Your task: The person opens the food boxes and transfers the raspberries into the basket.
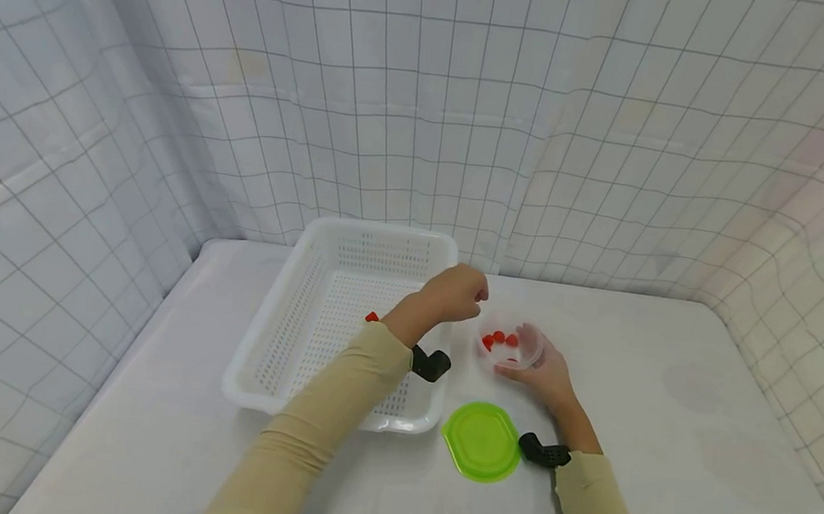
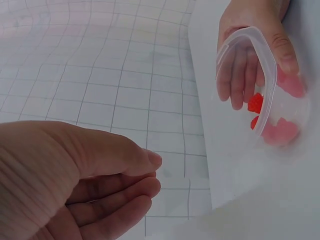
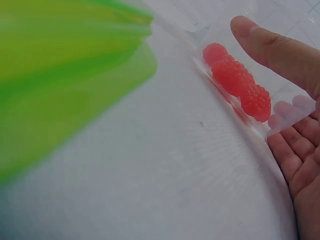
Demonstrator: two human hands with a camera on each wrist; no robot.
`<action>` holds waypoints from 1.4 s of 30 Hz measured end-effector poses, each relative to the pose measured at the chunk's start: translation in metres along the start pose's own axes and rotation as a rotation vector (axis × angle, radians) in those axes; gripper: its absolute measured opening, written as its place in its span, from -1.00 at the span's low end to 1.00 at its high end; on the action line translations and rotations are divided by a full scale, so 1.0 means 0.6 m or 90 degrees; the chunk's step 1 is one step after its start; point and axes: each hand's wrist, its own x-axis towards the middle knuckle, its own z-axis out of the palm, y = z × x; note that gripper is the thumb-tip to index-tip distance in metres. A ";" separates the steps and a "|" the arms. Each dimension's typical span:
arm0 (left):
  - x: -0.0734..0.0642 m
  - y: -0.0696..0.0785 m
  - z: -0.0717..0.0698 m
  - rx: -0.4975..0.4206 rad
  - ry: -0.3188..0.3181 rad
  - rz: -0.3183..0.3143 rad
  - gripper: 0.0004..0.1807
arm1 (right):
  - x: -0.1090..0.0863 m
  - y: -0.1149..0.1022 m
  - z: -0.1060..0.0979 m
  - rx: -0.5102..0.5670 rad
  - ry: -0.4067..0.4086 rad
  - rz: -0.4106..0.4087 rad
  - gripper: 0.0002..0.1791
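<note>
My right hand [image 1: 543,371] holds a clear plastic tub [image 1: 496,353] on the table, its thumb on one side and fingers on the other. Several red raspberries [image 1: 498,336] lie inside; the right wrist view shows the bumpy berries [image 3: 230,75] through the tub wall. Above the right rim of the white basket [image 1: 255,349], left of the tub, is my left hand [image 1: 453,292]. In the left wrist view its fingers are curled with the thumb against them, and nothing shows between. A small red piece [image 1: 372,317] in the basket is partly hidden by the left forearm.
A bright green lid [image 1: 483,442] lies on the white table [image 1: 672,435] in front of the tub, beside the right wrist. White gridded curtains [image 1: 426,124] stand behind the table and at both sides.
</note>
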 end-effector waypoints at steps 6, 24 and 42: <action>0.008 0.020 0.003 0.016 -0.005 0.024 -0.73 | -0.001 0.000 0.000 0.010 -0.002 -0.005 0.06; 0.031 0.051 0.035 0.035 -0.059 0.013 -0.79 | -0.005 0.001 -0.004 0.020 -0.006 -0.020 0.04; 0.055 0.063 0.061 0.043 -0.073 0.008 -0.83 | -0.001 0.004 -0.005 0.026 0.007 -0.055 0.01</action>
